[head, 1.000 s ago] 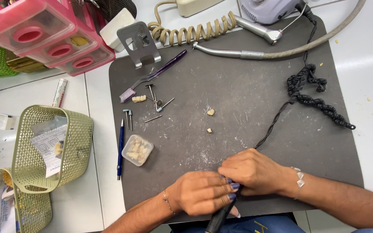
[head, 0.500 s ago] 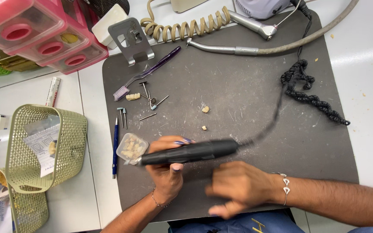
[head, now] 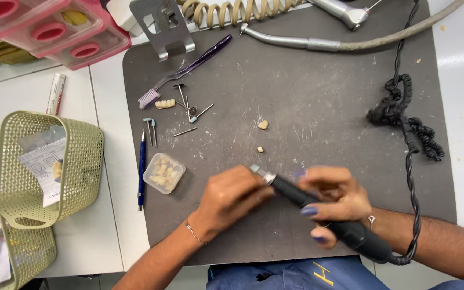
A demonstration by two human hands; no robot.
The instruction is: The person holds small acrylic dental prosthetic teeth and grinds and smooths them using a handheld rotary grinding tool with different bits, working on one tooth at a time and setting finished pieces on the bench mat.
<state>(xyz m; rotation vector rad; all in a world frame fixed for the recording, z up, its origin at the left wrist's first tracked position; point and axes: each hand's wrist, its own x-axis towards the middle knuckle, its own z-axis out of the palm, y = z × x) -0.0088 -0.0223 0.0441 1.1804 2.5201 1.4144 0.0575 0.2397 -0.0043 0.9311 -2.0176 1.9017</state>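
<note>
both hands grip a black handpiece (head: 318,209) at lower centre of the frame. right hand (head: 334,201) wraps its body; left hand (head: 232,196) closes on its metal tip, over the grey mat (head: 307,107).

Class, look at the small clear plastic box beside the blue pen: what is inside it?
The small clear plastic box holds a heap of small cream-coloured tooth-shaped pieces. Whatever lies beneath the top pieces is covered, so their number cannot be told.

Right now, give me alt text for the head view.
Both hands grip a black corded handpiece over a dark grey mat: left hand at its metal tip, right hand around the body. Small burs and a clear box of teeth lie nearby.
</note>
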